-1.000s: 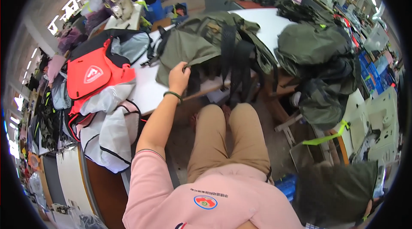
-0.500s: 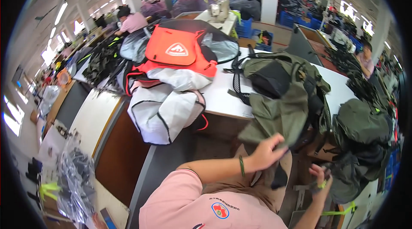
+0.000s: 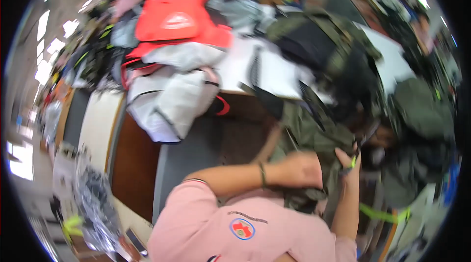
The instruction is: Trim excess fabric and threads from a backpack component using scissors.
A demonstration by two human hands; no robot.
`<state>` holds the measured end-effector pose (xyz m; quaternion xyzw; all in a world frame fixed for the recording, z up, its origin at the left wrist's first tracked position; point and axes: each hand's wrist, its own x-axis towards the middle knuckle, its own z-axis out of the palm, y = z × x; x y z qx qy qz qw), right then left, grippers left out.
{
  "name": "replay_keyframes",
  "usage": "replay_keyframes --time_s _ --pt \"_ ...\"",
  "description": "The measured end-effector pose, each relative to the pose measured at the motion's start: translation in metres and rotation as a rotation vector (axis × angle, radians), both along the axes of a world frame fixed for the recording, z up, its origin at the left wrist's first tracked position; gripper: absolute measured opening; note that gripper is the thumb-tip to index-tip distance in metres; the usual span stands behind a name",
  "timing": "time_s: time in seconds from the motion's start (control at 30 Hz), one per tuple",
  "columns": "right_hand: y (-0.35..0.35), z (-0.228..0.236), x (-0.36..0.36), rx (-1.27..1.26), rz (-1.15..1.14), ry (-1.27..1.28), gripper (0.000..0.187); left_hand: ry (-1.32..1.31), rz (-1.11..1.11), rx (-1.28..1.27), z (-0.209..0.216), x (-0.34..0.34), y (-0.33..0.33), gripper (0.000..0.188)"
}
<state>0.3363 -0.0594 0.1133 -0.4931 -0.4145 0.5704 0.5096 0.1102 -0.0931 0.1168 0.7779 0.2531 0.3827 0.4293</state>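
My left hand (image 3: 300,170), a green band at its wrist, is closed in a fist on the olive backpack (image 3: 314,127) over my lap. Folds of its fabric hang below the fist. Just to the right, my right hand (image 3: 349,165) is closed round what look like thread snips (image 3: 368,136), with a yellow-green part at the fingers and a dark blurred tip pointing up and right. The snips are close to the olive fabric; motion blur hides whether they touch it. Black straps and dark panels of the backpack reach up to the white table (image 3: 245,68).
A red-orange and white backpack (image 3: 171,24) lies on the table's left, its white part hanging over the edge. More olive bags (image 3: 422,107) are piled at the right. Clear plastic wrapping (image 3: 95,208) lies at the lower left, and a grey partition (image 3: 184,156) stands beside my left arm.
The view has tilted down. Olive fabric has been pulled off the table toward my lap, and my left hand has closed on it. My right hand has come up beside the fabric.
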Motion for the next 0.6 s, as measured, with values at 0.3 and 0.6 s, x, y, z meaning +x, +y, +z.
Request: replay_keyframes --time_s 0.3,0.6 --pt "-0.017 -0.003 0.034 0.255 -0.005 -0.023 0.056 0.127 0.205 0.135 0.025 -0.011 0.101 0.013" --pt "-0.024 0.02 0.013 0.182 -0.093 0.204 0.057 0.094 0.137 0.358 0.049 0.019 0.069 0.023"
